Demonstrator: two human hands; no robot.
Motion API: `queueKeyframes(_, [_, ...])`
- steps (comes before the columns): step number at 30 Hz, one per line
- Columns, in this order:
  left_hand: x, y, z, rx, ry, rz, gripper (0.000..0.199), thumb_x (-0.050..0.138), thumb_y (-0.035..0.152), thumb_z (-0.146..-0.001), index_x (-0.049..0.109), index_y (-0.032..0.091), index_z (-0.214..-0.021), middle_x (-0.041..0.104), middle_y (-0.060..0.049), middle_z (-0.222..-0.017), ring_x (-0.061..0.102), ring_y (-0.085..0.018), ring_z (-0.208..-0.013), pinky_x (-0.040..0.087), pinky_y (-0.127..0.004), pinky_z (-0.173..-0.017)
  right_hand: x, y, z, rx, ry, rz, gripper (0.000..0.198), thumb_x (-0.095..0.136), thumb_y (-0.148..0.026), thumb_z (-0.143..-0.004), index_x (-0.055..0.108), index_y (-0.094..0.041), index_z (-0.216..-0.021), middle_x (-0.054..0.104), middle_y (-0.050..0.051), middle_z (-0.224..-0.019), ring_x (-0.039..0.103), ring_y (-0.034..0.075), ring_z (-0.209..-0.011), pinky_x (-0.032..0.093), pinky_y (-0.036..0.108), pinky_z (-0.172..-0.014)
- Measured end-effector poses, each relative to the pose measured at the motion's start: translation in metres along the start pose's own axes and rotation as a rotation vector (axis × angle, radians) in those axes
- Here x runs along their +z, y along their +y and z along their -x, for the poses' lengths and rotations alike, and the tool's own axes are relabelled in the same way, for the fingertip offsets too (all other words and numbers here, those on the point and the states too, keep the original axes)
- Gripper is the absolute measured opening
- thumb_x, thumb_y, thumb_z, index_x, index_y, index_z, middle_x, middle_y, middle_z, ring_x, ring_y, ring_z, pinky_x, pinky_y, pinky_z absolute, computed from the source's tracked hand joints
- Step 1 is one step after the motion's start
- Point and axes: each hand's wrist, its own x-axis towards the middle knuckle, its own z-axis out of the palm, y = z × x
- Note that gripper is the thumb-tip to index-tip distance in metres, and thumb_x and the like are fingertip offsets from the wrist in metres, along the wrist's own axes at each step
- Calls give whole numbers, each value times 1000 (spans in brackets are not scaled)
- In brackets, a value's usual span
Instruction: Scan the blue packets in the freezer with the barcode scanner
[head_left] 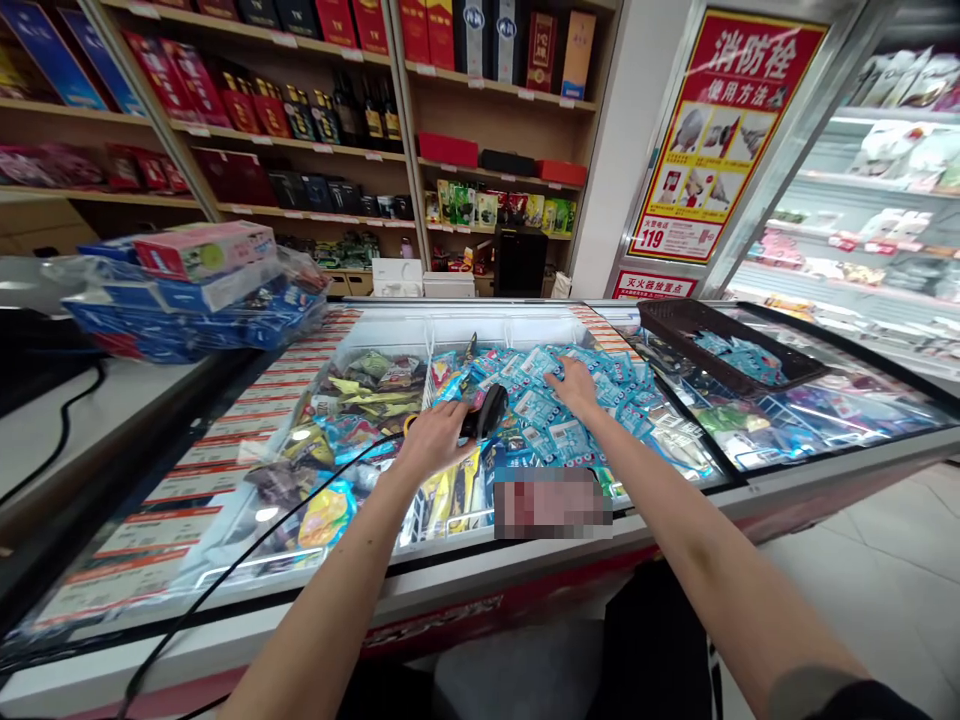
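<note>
My left hand point(439, 437) is wrapped around a black handheld barcode scanner point(491, 410), whose head points toward a spread of small light-blue packets. The packets point(574, 440) lie in a loose, overlapping pile on the glass top of a chest freezer point(247, 430). My right hand point(576, 387) reaches into the far part of this pile, its thumb and fingers closed at the edge of a blue packet point(541, 362). The fingertips are partly hidden among the packets. The scanner's black cord point(277, 525) runs across the glass to the lower left.
A dark tray point(739, 345) holding more blue packets rests on the freezer at the right. Plastic-wrapped boxes point(202, 290) are stacked on the left counter. Shelves point(300, 130) of boxes and bottles stand behind. A blurred patch point(553, 503) covers something near the front edge.
</note>
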Motion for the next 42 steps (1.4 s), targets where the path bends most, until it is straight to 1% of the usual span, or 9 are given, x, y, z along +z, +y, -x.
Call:
queueKeyframes(7, [3, 6, -11, -3, 17, 100, 66, 54, 39, -75, 38, 19, -136, 49, -14, -133, 47, -30, -120, 37, -45, -100, -15, -2, 17, -7, 53, -9, 58, 47, -40, -88, 41, -10, -138, 50, 21, -122, 43, 32, -114, 32, 48, -100])
queueKeyframes(11, [-7, 7, -7, -5, 116, 233, 74, 49, 34, -79, 20, 22, -146, 47, -12, -135, 44, -27, -123, 36, -43, -102, -33, -12, 26, -103, 97, -85, 65, 41, -34, -89, 22, -16, -148, 56, 15, -110, 48, 30, -107, 34, 47, -99])
queueKeyframes(18, [-39, 25, -7, -170, 398, 374, 79, 47, 31, -83, 4, 21, -149, 55, 0, -85, 51, -12, -71, 45, -27, -74, -64, -41, 46, -336, 89, -265, 73, 35, -23, -86, 2, -21, -151, 57, 4, -85, 52, 21, -84, 43, 37, -90])
queueKeyframes(26, [-52, 40, -13, -264, 213, 514, 80, 52, 31, -77, 15, 20, -148, 46, 7, -64, 44, -9, -55, 38, -22, -57, -73, -44, 51, -239, -2, -370, 76, 47, -30, -82, 13, -20, -150, 55, -1, -74, 50, 16, -69, 43, 30, -75])
queueKeyframes(28, [-59, 45, -13, -286, 231, 633, 72, 57, 42, -76, 32, 19, -141, 41, 8, -59, 41, -9, -52, 35, -22, -54, -78, -45, 51, -173, 5, -454, 68, 54, -45, -81, 34, -19, -141, 52, -3, -69, 49, 14, -64, 43, 29, -70])
queueKeyframes(31, [-80, 58, -14, -269, 169, 890, 49, 54, 60, -76, 60, 17, -99, 35, 6, -53, 33, -8, -49, 26, -21, -48, -98, -56, 52, -105, -49, -598, 55, 45, -70, -79, 63, -19, -93, 44, -4, -55, 43, 11, -54, 38, 26, -58])
queueKeyframes(34, [-107, 73, -15, -182, 35, 1188, 64, 35, 77, -76, 50, 16, -61, 26, 6, -48, 22, -6, -43, 15, -22, -44, -127, -74, 56, -73, -269, -847, 78, 15, -84, -77, 55, -19, -59, 31, -4, -44, 30, 9, -42, 27, 24, -45])
queueKeyframes(38, [-129, 88, -22, -66, -57, 1530, 81, 3, 86, -70, 39, 18, -45, 24, 2, -42, 25, -8, -40, 18, -25, -42, -153, -86, 58, -46, -552, -1164, 86, -8, -87, -68, 42, -20, -48, 19, -6, -39, 16, 7, -37, 17, 22, -38])
queueKeyframes(42, [-127, 102, -15, -267, -83, 1552, 76, 5, 88, -68, 29, 21, -39, 18, 3, -36, 18, -7, -33, 13, -26, -36, -152, -72, 53, 195, -600, -1126, 81, -6, -88, -68, 34, -22, -44, 17, -6, -35, 14, 6, -33, 11, 21, -35])
